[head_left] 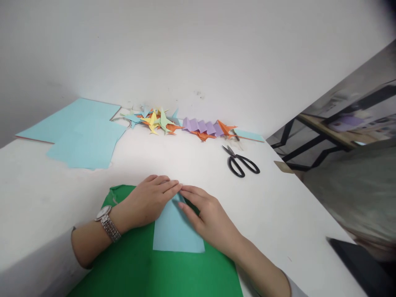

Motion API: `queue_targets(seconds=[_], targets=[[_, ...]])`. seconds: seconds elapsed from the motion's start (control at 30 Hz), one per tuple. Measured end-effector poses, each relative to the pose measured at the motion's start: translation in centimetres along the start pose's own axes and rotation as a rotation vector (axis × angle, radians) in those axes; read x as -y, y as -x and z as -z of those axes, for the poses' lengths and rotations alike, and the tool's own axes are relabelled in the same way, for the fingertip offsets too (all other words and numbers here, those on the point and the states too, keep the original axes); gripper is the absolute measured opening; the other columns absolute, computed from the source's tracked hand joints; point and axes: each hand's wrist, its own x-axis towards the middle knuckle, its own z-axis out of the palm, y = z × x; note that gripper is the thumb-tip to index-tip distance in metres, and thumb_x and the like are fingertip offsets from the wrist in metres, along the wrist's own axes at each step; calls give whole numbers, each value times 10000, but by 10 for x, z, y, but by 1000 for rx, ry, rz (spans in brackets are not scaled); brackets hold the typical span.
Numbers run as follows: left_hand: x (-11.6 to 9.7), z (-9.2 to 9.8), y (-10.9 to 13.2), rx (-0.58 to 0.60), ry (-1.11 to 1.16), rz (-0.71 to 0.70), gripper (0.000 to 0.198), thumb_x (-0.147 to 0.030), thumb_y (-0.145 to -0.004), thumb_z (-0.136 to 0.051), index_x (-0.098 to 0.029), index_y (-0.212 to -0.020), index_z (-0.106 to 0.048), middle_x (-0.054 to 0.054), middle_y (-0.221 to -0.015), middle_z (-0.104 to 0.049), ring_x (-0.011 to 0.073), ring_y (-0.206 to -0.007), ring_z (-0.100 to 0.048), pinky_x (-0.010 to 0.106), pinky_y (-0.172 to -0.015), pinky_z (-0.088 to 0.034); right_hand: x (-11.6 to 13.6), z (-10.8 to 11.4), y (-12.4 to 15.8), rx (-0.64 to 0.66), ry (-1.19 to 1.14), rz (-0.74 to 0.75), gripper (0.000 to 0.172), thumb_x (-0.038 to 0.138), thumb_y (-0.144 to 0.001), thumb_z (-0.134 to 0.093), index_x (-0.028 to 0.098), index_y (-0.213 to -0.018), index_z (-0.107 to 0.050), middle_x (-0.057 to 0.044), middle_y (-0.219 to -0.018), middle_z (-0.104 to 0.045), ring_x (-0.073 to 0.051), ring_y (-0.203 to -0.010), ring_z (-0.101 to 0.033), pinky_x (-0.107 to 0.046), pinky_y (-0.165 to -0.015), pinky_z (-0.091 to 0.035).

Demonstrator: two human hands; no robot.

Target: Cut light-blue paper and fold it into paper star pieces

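Clock taken from the blue sheet in hand. 10 o'clock: pale-blue paper stack point(82, 123), unfolded. Left hand point(148, 202) in from 8, palm down, fingers together, laid over the sheet's far end. 12: folded paper figures point(153, 119), look finished. Centre: blue sheet point(176, 237) on green cloth point(194, 276); near part flat, so folding looks early; far end hidden. Right hand point(213, 218) in from 4, thumb apart, fingertips meeting the left's. Can't tell if either's pinching. 2: scissors point(235, 155), unheld.
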Motion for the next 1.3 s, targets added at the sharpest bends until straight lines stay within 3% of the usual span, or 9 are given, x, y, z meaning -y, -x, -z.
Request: queue_targets(seconds=[0.1,0.2,0.27,0.37,0.6,0.8,1.0,1.17,1.3], targets=[[0,1,0,8,7,4,390,-129,-871,-347,-124,-1248,-445,73,-1268,-521,213,-1140,-428,370,-927,-359,-1,-3,5,-66,-12,-32,340,243,-801,-537,168,-1132,-553,-104,-1149,-585,-218,-1055,-546,-378,-900,-458],[0,0,0,8,4,13,352,-140,-873,-358,-138,-1200,-489,79,-1251,-523,221,-1139,-428,376,-930,-353,-1,-8,7,-196,59,-196,291,285,-772,-561,157,-1034,-576,-94,-949,-636,-220,-857,-597,-354,-728,-495],[0,-2,0,9,4,16,335,-136,-867,-369,-145,-1169,-514,81,-1240,-524,223,-1137,-430,376,-929,-353,0,-10,7,-180,121,-310,178,321,-777,-548,168,-848,-602,-48,-734,-629,-189,-659,-580,-301,-578,-460],[0,-3,-1,8,1,9,337,-121,-863,-370,-147,-1165,-517,79,-1238,-525,219,-1137,-431,371,-930,-354,1,-10,5,-117,211,-389,241,346,-798,-505,191,-614,-527,-2,-557,-562,-146,-505,-504,-254,-473,-357],[-1,-3,-1,12,-33,4,350,-121,-875,-347,-160,-1179,-515,78,-1259,-513,232,-1138,-427,387,-920,-363,-4,-7,0,-139,381,-457,319,363,-807,-489,199,-533,-495,8,-507,-569,-137,-462,-496,-234,-440,-255],[-1,-2,-1,11,-19,17,352,-109,-862,-362,-160,-1174,-516,79,-1249,-519,228,-1134,-431,386,-920,-367,-6,-12,6,-230,498,-138,231,260,-826,-485,177,-633,-582,-28,-580,-611,-157,-537,-559,-253,-493,-369],[-2,-2,-2,-18,4,21,333,-105,-854,-375,-163,-1145,-526,85,-1213,-536,215,-1113,-448,377,-913,-373,-4,-14,10,-319,597,250,179,132,-834,-477,121,-849,-655,-132,-939,-686,-212,-831,-632,-323,-728,-519],[-2,-3,-3,-7,1,17,323,-128,-865,-373,-158,-1153,-516,86,-1200,-538,220,-1108,-449,377,-912,-374,0,-18,13,-262,667,322,243,96,-835,-464,23,-1000,-628,-208,-1024,-657,-257,-907,-635,-362,-757,-548],[-1,0,-2,8,2,19,333,-125,-861,-376,-189,-1152,-526,84,-1209,-526,223,-1109,-447,380,-907,-376,2,-21,14,-239,597,238,272,118,-846,-443,32,-1039,-614,-213,-1040,-647,-267,-921,-628,-394,-763,-547]])
